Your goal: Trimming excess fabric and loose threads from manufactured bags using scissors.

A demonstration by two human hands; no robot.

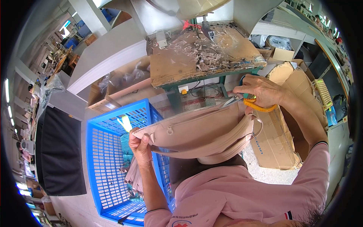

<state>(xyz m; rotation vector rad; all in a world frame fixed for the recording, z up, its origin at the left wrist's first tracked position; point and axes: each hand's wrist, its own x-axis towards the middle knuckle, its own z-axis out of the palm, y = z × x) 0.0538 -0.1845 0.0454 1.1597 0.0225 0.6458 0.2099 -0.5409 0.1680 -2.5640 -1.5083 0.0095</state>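
A long beige leather-like piece, with folded layers and a thin loop at its right end, stretches across my lap. My left hand pinches its left end, thumb on top. At the opposite end, my right hand is closed around scissors with orange handles. Their metal blades lie along the upper edge of the piece and point left; whether they are parted is hard to make out. Part of the right end is hidden behind my right hand.
Ahead stands a worktable strewn with scraps, with a small machine at its back. A blue plastic basket holding beige and teal pieces is at my left. An open cardboard box stands at my right; another carton sits left of the table.
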